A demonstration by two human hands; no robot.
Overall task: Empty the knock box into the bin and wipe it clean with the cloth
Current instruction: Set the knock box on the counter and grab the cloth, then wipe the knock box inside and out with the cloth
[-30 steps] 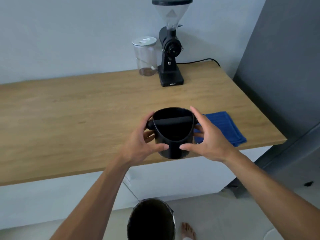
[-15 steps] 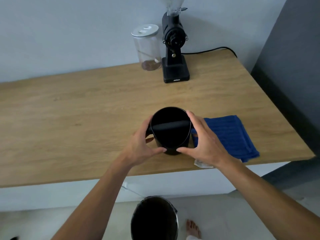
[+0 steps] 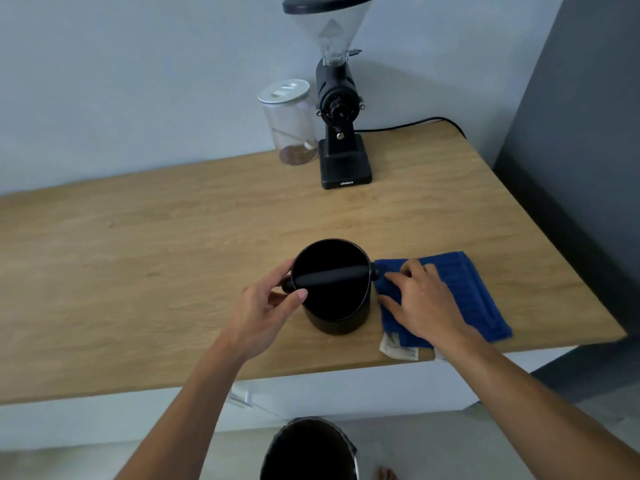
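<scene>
Left hand point(image 3: 268, 306) grips the knock box point(image 3: 332, 289) at the left end of its bar. Right hand point(image 3: 424, 299) lies open, fingers spread on the blue cloth point(image 3: 464, 282) just beside it. Box upright on the surface point(image 3: 138, 265); bin point(image 3: 308, 448) on the floor below.

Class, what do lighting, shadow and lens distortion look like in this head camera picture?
Head view: soft, even light, no harsh glare; the grinder throws a faint shadow on the wall to its right; the worktop edges bow from the wide lens; the knock box interior is too dark to read; the hands are sharp.
</scene>
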